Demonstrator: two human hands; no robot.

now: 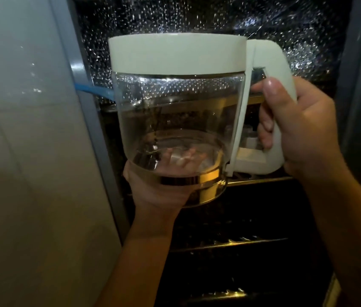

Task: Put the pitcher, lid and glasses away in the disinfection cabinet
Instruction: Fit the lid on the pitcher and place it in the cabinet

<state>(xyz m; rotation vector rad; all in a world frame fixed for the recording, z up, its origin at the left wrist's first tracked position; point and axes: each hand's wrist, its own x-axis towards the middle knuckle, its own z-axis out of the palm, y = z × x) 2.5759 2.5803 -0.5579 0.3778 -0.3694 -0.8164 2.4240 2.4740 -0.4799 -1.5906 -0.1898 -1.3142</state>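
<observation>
The glass pitcher (175, 111) is held upright in the air, clear of any shelf. The right hand (303, 134) grips its white handle (272, 63), fingers curled through the opening and thumb on top. The left hand (155, 187) cups the metal-ringed base from below, its fingers showing through the glass. A white collar (175, 54) rings the pitcher's top. Behind and below the pitcher lie the dark cabinet's wire racks (230, 244). To the pitcher's left stands a pale panel (31, 129).

Both forearms reach up. The left hand (159, 191) cups the pitcher (179, 111) from below. The right hand (301, 134) grips its handle (270, 56), fingers curled through.
</observation>
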